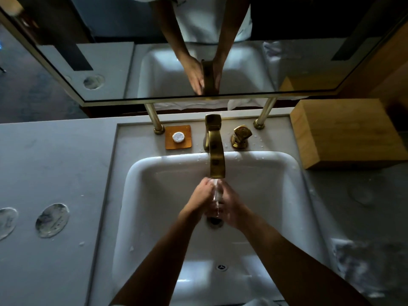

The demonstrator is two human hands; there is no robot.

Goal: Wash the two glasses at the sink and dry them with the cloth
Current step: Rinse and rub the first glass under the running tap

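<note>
You held the glass [217, 195] with both hands under the brass faucet [216, 155], above the drain [213, 220] in the middle of the white sink [141, 173], with open basin on every side up to the rim. Your left hand [202, 196] and right hand [231, 208] were curled around it from both sides. The glass looked clear and wet, water running over it, its outline hard to see.

Faucet [215, 151] behind sink [154, 173], soap dish [178, 137] left of it, wooden box [344, 133] right

Bare forearms, no sleeves, no rings, white top in mirror [212, 16]
</note>
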